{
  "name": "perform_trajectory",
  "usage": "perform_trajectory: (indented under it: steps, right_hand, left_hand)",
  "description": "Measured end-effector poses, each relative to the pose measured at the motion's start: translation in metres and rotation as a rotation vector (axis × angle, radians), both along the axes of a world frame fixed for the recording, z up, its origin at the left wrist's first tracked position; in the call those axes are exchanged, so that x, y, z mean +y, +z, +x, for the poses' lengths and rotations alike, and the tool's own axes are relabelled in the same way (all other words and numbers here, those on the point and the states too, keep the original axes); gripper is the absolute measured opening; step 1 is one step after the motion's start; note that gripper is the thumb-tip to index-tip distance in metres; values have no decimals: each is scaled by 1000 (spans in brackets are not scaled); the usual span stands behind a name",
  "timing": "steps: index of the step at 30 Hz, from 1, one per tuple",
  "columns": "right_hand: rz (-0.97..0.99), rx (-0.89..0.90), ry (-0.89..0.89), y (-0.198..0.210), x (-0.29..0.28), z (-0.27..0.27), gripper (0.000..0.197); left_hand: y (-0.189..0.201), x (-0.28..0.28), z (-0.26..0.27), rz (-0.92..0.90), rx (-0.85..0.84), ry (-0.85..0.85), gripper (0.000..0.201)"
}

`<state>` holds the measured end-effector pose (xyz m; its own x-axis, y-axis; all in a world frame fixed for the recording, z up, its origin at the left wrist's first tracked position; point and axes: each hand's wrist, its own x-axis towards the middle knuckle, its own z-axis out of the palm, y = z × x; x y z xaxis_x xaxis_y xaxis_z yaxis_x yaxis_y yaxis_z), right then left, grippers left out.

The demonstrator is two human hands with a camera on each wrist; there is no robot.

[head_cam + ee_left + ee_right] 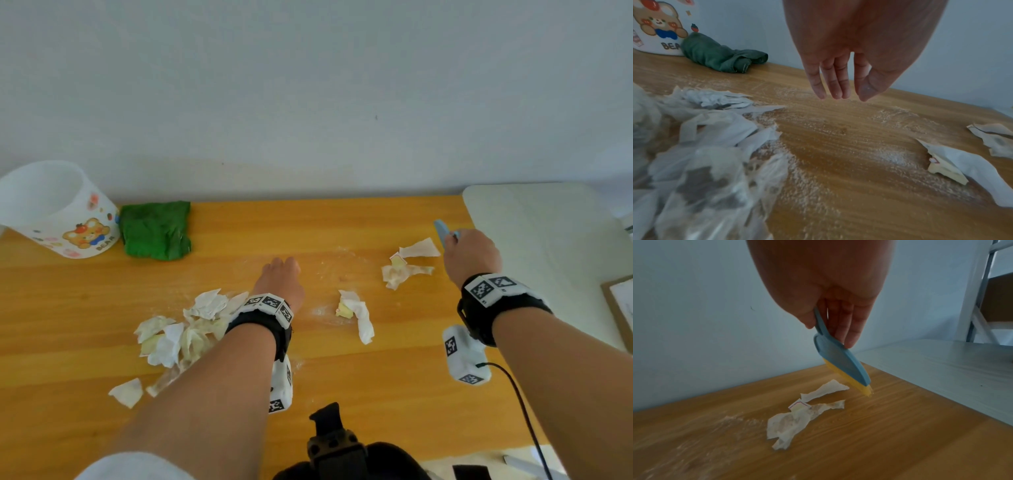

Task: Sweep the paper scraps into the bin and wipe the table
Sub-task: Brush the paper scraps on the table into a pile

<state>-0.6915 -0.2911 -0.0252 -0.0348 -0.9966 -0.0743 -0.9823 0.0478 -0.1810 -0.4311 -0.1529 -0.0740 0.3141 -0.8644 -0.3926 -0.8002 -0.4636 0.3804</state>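
Note:
A heap of crumpled white paper scraps (178, 332) lies against my left forearm on the wooden table (239, 236). My left hand (281, 274) is flat, its straight fingers (835, 81) touching the floury tabletop. More scraps lie at mid table (358, 313) and far right (407, 265). My right hand (471, 253) grips a small blue brush (840, 360) with yellow bristles, whose tip meets the table just right of the far-right scraps (807, 413). The white bear-print bin (58, 209) stands far left, with a green cloth (156, 229) beside it.
White powder is smeared over the table's middle (838, 146). A pale grey table (548, 233) butts against the right side. A brown board (620, 308) lies at the right edge. A wall runs along the back.

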Motion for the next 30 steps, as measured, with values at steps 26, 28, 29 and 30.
perform_trajectory:
  steps: [26, 28, 29, 30]
  right_hand:
    - [250, -240, 348, 3, 24, 38, 24]
    - [178, -235, 292, 7, 27, 34, 24]
    - [146, -220, 261, 8, 28, 32, 25]
    - [122, -200, 233, 8, 29, 30, 26]
  left_hand:
    - [6, -7, 1, 21, -17, 19, 32]
    - [7, -2, 4, 20, -12, 21, 32]
    - [6, 0, 6, 21, -10, 23, 32]
    - [6, 3, 7, 23, -7, 25, 32]
